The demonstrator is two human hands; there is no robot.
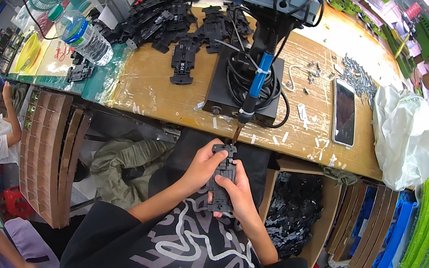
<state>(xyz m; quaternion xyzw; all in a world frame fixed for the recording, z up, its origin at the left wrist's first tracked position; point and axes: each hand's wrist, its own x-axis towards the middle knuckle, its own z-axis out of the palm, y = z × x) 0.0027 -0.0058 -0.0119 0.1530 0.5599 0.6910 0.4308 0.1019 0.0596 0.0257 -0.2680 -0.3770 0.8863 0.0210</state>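
Both my hands hold a flat black plastic part [224,178], shaped like a toy car chassis, just off the table's front edge. My left hand [204,162] grips its upper left side, thumb near the top end. Along the lower right side my right hand [239,192] is closed, its thumb pressed on the face. A blue and black pen-shaped tool [258,82] hangs from a stand and points down. Its copper-coloured tip [237,135] is at the part's top end; whether they touch I cannot tell.
Black plastic parts [159,21] are heaped at the back left, near a water bottle [90,42]. A cable-wrapped black box [213,93] stands mid-table. To the right lie a phone [344,111], small metal pieces [360,75] and a white bag [406,133]. A carton [330,216] of black parts stands below.
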